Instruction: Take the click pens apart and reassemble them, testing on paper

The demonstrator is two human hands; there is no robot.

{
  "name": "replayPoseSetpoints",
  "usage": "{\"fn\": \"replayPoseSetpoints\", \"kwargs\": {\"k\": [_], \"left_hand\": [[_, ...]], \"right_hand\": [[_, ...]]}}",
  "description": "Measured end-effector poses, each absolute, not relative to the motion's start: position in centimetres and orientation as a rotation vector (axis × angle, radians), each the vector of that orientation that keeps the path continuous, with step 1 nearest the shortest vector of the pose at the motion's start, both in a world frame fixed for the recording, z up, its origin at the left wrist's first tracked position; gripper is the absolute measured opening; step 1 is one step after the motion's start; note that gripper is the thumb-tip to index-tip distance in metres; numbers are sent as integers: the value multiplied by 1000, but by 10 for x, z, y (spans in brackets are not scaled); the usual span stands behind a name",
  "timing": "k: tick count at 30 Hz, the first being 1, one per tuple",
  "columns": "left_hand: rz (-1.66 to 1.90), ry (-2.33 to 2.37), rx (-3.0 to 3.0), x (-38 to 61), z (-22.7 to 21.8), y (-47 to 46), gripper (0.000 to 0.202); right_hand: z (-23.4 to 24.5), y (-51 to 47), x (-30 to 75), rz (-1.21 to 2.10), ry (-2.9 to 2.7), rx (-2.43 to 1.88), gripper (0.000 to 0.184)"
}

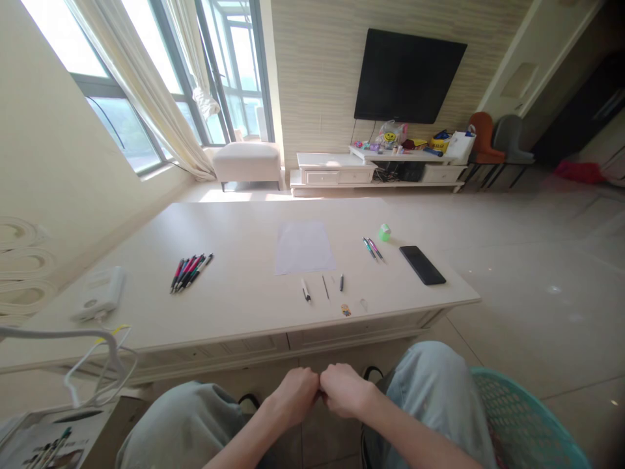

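My left hand and my right hand are closed into fists, knuckles touching, between my knees and below the table's near edge. Nothing shows in either of them. On the white table in front lie pen parts: a white and black pen barrel, a thin refill, a tiny spring-like piece and a dark pen grip. Closer to the edge are a small colourful sticker-like piece and a small clear piece. Behind them rests a sheet of white paper.
A bundle of several pens and a white box-like device are at left. Two pens, a green jar and a black phone lie at right. A teal basket stands by my right knee.
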State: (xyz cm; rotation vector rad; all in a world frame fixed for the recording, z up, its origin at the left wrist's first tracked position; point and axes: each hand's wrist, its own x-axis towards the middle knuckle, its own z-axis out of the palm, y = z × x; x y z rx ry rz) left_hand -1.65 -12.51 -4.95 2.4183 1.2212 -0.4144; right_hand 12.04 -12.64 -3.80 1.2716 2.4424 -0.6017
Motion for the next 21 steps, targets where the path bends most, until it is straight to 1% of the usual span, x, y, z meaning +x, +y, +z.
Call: {"fn": "replayPoseSetpoints", "kwargs": {"k": [12,21], "left_hand": [[-492,1244,2480,-16,-49,-116,22],[-423,1273,2450,-17,-46,-117,24]], "right_hand": [[-45,-122,113,-563,2430,1298,26],[-42,-123,112,-587,2427,1293,26]]}}
